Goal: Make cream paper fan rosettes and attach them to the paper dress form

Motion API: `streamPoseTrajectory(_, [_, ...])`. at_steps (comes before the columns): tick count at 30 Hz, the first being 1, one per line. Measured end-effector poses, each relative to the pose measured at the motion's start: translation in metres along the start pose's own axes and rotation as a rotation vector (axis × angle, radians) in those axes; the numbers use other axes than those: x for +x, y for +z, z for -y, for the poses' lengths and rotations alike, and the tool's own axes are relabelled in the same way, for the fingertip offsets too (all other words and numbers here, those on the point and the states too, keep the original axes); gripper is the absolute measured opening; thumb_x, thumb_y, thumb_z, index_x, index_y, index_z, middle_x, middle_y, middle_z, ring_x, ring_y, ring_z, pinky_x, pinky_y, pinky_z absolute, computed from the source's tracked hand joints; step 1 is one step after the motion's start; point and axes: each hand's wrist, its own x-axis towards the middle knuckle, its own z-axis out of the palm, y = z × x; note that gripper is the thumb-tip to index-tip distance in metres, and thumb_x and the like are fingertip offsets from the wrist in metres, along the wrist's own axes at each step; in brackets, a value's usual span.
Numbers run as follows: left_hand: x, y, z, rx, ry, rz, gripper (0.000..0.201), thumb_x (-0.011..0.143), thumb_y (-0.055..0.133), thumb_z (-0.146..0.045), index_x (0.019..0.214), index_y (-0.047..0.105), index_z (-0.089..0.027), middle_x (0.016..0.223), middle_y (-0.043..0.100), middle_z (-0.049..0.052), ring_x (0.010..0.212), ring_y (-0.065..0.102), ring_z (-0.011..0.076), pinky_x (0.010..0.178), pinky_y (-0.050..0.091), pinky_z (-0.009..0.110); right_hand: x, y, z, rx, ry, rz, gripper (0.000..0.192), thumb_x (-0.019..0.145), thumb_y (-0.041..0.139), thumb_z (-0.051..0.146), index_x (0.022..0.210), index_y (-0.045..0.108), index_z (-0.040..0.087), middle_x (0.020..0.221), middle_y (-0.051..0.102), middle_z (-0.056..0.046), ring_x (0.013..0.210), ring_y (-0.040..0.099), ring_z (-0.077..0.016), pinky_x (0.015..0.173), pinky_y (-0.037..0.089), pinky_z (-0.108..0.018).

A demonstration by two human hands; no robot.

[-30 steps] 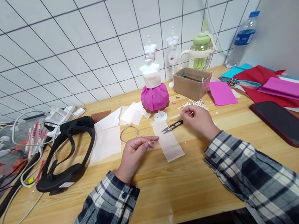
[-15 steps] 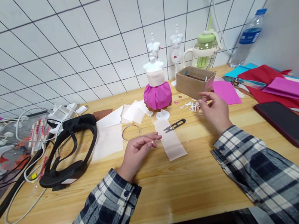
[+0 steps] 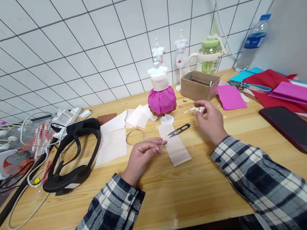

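Note:
My left hand [image 3: 144, 157] hovers over the table beside a cream paper strip [image 3: 179, 151], thumb and fingers pinched together; whatever sits at the fingertips is too small to make out. My right hand [image 3: 211, 121] is at a heap of small white scraps [image 3: 192, 110], its fingers curled in a pinch that hides what they may hold. Thread snips [image 3: 179, 130] lie across the strip's upper end, between my hands. Just behind stands a small white mannequin [image 3: 158, 71] on a round base, wearing a cream band and a puffy magenta skirt [image 3: 162, 100].
A metal ring [image 3: 135, 137] and cream paper sheets [image 3: 111, 141] lie left, near a black headset strap [image 3: 76, 177]. Behind are a cardboard box [image 3: 199, 85], a green-lidded cup [image 3: 210, 53] and a water bottle [image 3: 254, 42]. Right are magenta paper [image 3: 231, 97] and a phone [image 3: 298, 129].
My right hand has shifted left, closer in over the white scraps. My left hand stays nearly in place, still pinched. The view has tilted slightly.

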Motion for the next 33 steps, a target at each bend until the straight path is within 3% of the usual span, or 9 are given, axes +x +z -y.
streamPoseTrajectory(4, [-0.001,-0.001,0.004,-0.052,-0.018,-0.011,0.023,0.084,0.066,-0.034,0.069,0.072,-0.019,0.105,0.076,0.011,0.113,0.064,0.0272,0.105,0.042,0.042,0.002,0.001,-0.007,-0.049,-0.030,-0.047,0.043,0.079,0.049,0.015,0.119,0.062,0.021,0.136,0.057,-0.012,0.125,0.050,-0.0282,0.106,0.036,-0.051])
streamPoseTrajectory(8, [-0.002,-0.001,0.007,-0.115,-0.043,0.007,0.022,0.085,0.066,-0.033,0.069,0.070,-0.019,0.109,0.076,0.011,0.117,0.063,0.0275,0.108,0.041,0.042,0.001,-0.005,0.001,0.046,-0.082,-0.082,0.034,0.083,0.052,0.022,0.114,0.064,0.020,0.118,0.066,-0.011,0.108,0.059,-0.0260,0.094,0.046,-0.044])
streamPoseTrajectory(10, [-0.002,-0.001,0.007,-0.114,-0.046,0.014,0.022,0.085,0.065,-0.032,0.069,0.070,-0.018,0.110,0.075,0.011,0.118,0.062,0.0274,0.108,0.040,0.042,-0.006,-0.007,0.017,0.141,-0.233,0.060,0.026,0.086,0.054,0.025,0.108,0.067,0.021,0.107,0.070,-0.009,0.098,0.062,-0.0242,0.088,0.048,-0.041])
streamPoseTrajectory(13, [-0.001,-0.001,0.006,-0.108,-0.037,0.031,0.022,0.086,0.065,-0.031,0.070,0.070,-0.018,0.110,0.075,0.011,0.116,0.063,0.0271,0.107,0.041,0.041,-0.019,-0.006,0.044,0.232,-0.480,0.302,0.025,0.088,0.059,0.032,0.109,0.069,0.023,0.107,0.073,-0.007,0.101,0.063,-0.0238,0.093,0.046,-0.042])
streamPoseTrajectory(17, [-0.001,-0.001,0.005,-0.076,-0.013,0.062,0.024,0.087,0.064,-0.034,0.070,0.070,-0.018,0.110,0.075,0.011,0.113,0.064,0.0265,0.104,0.042,0.040,-0.034,0.004,0.064,0.355,-0.595,0.475,0.030,0.089,0.063,0.037,0.116,0.068,0.025,0.115,0.073,-0.006,0.109,0.064,-0.0220,0.096,0.046,-0.041])
streamPoseTrajectory(21, [0.000,-0.002,0.004,-0.003,-0.004,0.093,0.029,0.088,0.062,-0.039,0.070,0.069,-0.018,0.105,0.076,0.011,0.106,0.066,0.0251,0.099,0.045,0.037,-0.041,0.015,0.065,0.453,-0.583,0.478,0.020,0.090,0.064,0.030,0.107,0.073,0.022,0.107,0.076,-0.006,0.102,0.067,-0.0191,0.093,0.049,-0.037])
streamPoseTrajectory(27, [0.001,0.002,0.000,0.130,0.063,0.138,0.026,0.088,0.060,-0.034,0.070,0.067,-0.016,0.108,0.075,0.012,0.105,0.068,0.0242,0.096,0.049,0.037,-0.042,0.018,0.063,0.609,-0.425,0.503,0.009,0.086,0.069,0.029,0.087,0.076,0.022,0.093,0.077,-0.005,0.090,0.070,-0.0166,0.085,0.053,-0.031])
streamPoseTrajectory(30, [0.003,0.001,-0.002,0.341,0.148,0.161,0.022,0.088,0.056,-0.026,0.072,0.069,-0.017,0.109,0.075,0.011,0.101,0.069,0.0224,0.092,0.052,0.036,-0.038,0.013,0.061,0.577,-0.386,0.562,0.009,0.085,0.070,0.026,0.081,0.075,0.020,0.086,0.075,-0.004,0.083,0.068,-0.0155,0.081,0.051,-0.029])
streamPoseTrajectory(33, [0.006,-0.006,-0.003,0.650,0.323,0.165,0.018,0.088,0.055,-0.021,0.081,0.071,-0.018,0.110,0.075,0.009,0.098,0.069,0.0211,0.089,0.053,0.037,-0.032,0.008,0.057,0.423,-0.344,0.688,0.006,0.083,0.069,0.021,0.080,0.073,0.018,0.082,0.072,-0.003,0.081,0.064,-0.0155,0.078,0.048,-0.028])
